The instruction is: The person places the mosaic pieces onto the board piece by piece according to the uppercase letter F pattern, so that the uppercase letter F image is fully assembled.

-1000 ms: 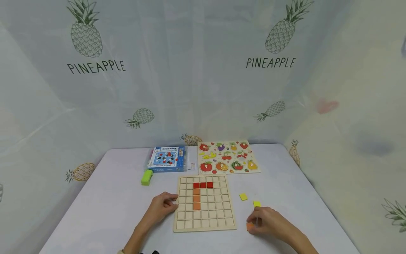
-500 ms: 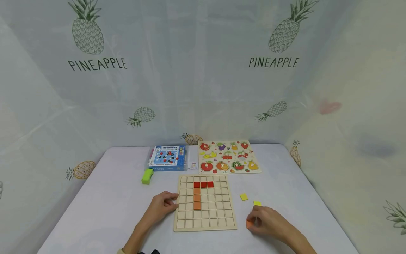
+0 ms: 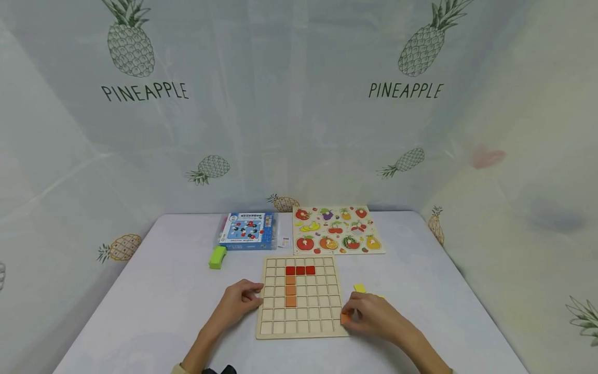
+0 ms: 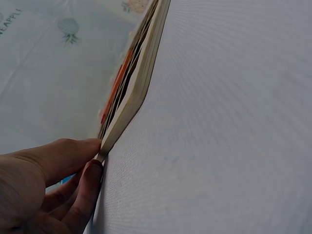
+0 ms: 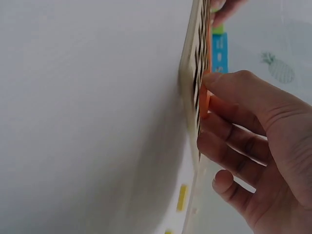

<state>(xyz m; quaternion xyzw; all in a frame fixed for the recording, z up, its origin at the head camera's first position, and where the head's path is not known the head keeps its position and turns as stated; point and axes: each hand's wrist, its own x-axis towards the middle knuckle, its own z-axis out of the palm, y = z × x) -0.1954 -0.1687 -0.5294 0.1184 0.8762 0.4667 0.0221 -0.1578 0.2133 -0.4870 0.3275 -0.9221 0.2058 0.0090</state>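
Note:
A wooden grid board point(image 3: 301, 328) lies on the table, holding three red tiles point(image 3: 300, 270) in a row and an orange column point(image 3: 290, 290) below them. My left hand point(image 3: 240, 299) rests against the board's left edge point(image 4: 127, 110), fingers touching it. At the board's right edge, my right hand point(image 3: 369, 311) pinches an orange tile point(image 3: 344, 318), also visible as the orange tile point(image 5: 205, 101) held between thumb and fingers over the board point(image 5: 192, 73). A yellow tile point(image 3: 359, 288) lies just behind that hand, and yellow tiles point(image 5: 182, 197) show below it in the right wrist view.
A fruit puzzle board point(image 3: 337, 236) and a blue box point(image 3: 247, 231) lie at the back of the table. A green block point(image 3: 217, 257) sits left of the grid board. Pineapple-print sheeting surrounds the table.
My right hand has lifted the orange tile from the table and carried it left to the board's right edge. The left hand has stayed put.

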